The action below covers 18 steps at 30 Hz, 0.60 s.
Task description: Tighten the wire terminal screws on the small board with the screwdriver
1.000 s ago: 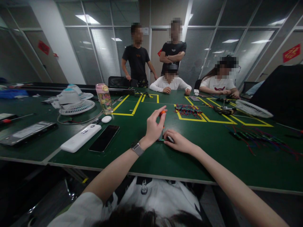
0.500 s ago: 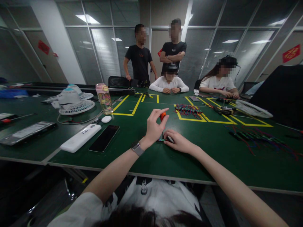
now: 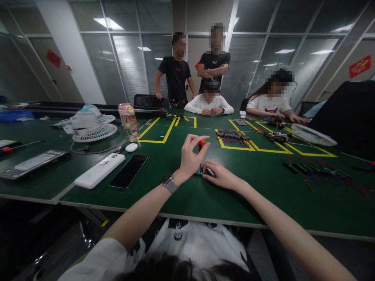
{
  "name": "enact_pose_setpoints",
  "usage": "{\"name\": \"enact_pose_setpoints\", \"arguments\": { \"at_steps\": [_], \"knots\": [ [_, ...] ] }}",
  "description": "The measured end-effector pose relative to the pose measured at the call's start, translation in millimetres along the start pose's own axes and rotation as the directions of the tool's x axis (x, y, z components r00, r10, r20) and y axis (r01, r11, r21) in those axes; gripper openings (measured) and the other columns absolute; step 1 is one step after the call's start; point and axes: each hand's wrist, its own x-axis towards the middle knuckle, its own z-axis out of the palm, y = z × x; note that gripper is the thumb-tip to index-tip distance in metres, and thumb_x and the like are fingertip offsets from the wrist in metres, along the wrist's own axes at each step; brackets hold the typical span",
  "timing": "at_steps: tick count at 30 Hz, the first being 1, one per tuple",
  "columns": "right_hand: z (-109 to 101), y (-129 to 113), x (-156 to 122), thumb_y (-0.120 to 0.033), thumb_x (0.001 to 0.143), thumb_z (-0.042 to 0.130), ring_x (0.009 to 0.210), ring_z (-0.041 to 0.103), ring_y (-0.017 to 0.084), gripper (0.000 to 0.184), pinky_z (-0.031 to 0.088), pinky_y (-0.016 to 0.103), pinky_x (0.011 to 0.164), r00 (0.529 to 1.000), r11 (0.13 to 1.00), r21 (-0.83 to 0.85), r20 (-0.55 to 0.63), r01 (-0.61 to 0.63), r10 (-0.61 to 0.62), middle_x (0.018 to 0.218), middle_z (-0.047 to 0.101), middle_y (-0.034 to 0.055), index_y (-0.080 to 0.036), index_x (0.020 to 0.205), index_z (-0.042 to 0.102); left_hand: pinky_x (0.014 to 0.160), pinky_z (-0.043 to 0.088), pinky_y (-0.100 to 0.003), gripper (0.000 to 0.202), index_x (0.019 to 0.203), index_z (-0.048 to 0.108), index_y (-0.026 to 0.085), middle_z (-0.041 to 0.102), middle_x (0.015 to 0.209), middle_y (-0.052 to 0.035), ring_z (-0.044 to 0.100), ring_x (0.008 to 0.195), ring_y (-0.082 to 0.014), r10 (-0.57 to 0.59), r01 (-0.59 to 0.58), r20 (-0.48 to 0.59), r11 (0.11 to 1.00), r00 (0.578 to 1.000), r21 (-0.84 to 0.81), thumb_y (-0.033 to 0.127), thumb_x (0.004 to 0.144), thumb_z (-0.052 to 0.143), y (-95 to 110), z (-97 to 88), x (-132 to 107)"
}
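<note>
My left hand is raised over the green table, its fingers pinched round the orange handle of a small screwdriver that stands upright, tip down. The tip meets a small dark part lying on the table. My right hand lies flat beside it, fingers pressed on that part and holding it down. A watch sits on my left wrist.
To the left lie a black phone, a white power bank, a white earbud case, a pink-lidded bottle and fans. Bundles of coloured wires lie in yellow-taped boxes. Two people sit and two stand across the table.
My left fingers have shifted round the screwdriver handle, turning it slightly. My right hand has stayed on the part. A standing person across the table has stepped right.
</note>
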Motion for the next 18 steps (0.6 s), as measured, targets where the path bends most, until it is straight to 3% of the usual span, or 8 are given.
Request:
{"name": "enact_pose_setpoints", "arguments": {
  "at_steps": [6,10,13,18],
  "knots": [
    [0.1,0.3,0.1,-0.016,0.086,0.059,0.091,0.057,0.022,0.005,0.047,0.036,0.084,1.0,1.0,0.006,0.004,0.002,-0.002,0.096,0.06,0.0068,-0.019,0.088,0.057,0.094,0.048,-0.034,0.032,0.123,0.06,0.022,0.066,0.116,-0.0072,0.061,0.107,-0.0178,-0.013,0.022,0.075,0.992,0.997,-0.121,0.023,0.099,0.039,-4.8,0.6,-1.6],
    [-0.4,-1.4,0.4,-0.016,0.086,0.059,0.089,0.057,0.022,0.004,0.047,0.036,0.082,1.0,1.0,0.01,-0.002,0.004,-0.004,0.095,0.06,0.0066,-0.019,0.087,0.057,0.087,0.049,-0.032,0.025,0.115,0.064,0.022,0.068,0.102,-0.0049,0.062,0.094,-0.0166,-0.015,0.017,0.042,0.998,0.999,-0.061,0.024,0.094,0.051,-4.2,1.2,-1.4],
    [-0.7,-1.9,0.3,-0.016,0.086,0.059,0.089,0.056,0.021,0.004,0.048,0.036,0.082,1.0,1.0,0.011,-0.005,0.002,-0.002,0.095,0.06,0.0066,-0.019,0.087,0.057,0.081,0.048,-0.028,0.017,0.103,0.069,0.022,0.06,0.089,-0.0026,0.058,0.085,-0.015,0.007,-0.007,-0.011,1.0,1.0,0.025,0.026,0.088,0.061,-1.7,0.6,-0.9],
    [0.3,0.0,-0.1,-0.016,0.086,0.06,0.091,0.056,0.022,0.005,0.047,0.036,0.084,1.0,1.0,0.0,0.002,0.001,-0.001,0.097,0.06,0.0066,-0.02,0.088,0.056,0.088,0.048,-0.03,0.028,0.112,0.067,0.022,0.06,0.104,-0.0062,0.058,0.098,-0.0165,0.004,-0.004,0.002,1.0,1.0,-0.008,0.026,0.097,0.044,-2.1,-0.9,-1.3]
  ]
}}
